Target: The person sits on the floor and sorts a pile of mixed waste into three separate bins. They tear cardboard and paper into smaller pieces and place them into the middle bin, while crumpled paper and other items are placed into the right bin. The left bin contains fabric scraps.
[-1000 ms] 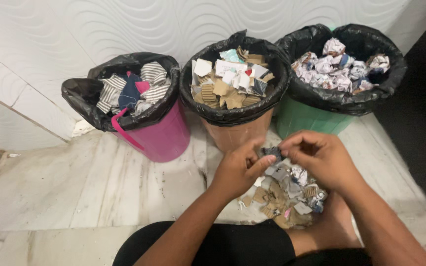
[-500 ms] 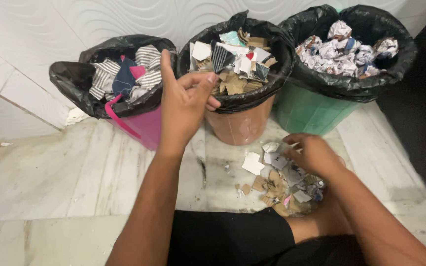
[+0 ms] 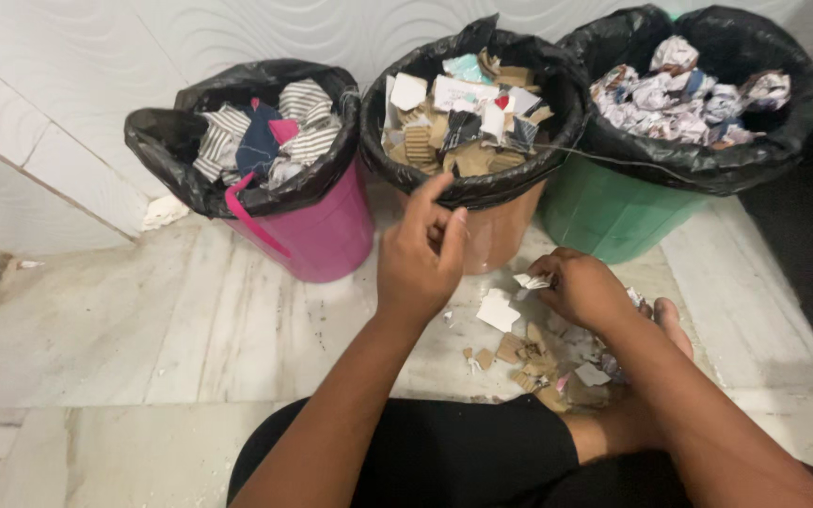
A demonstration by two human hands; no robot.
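- Now the left hand (image 3: pixel 418 259) hangs lower than half a second ago, pulled back from the rim of the brown middle bin lined with a black bag (image 3: pixel 510 230); its fingers are loosely curled together and seem to hold nothing, though the palm side is hidden.
- Meanwhile the right hand (image 3: pixel 581 287) has stayed low by the heap of torn cardboard and paper scraps on the floor (image 3: pixel 543 362), fingertips pinched on a small white paper scrap (image 3: pixel 531 280) just above the heap.
- One square white paper piece (image 3: pixel 498 310) lies at the heap's left edge, between the two hands.
- Cardboard and card pieces, white, brown, teal and red, fill the middle bin.
- Striped and dark cloth fills the pink plastic bin with a black liner (image 3: pixel 317 230) to its left; crumpled paper fills the green plastic bin with a black liner (image 3: pixel 613 216) to its right.
- All three bins stand side by side against the white patterned wall (image 3: pixel 143 38).
- Bare pale marble floor (image 3: pixel 143 329) lies open to the left of the left arm; a bare foot (image 3: pixel 670 325) borders the heap on the right.
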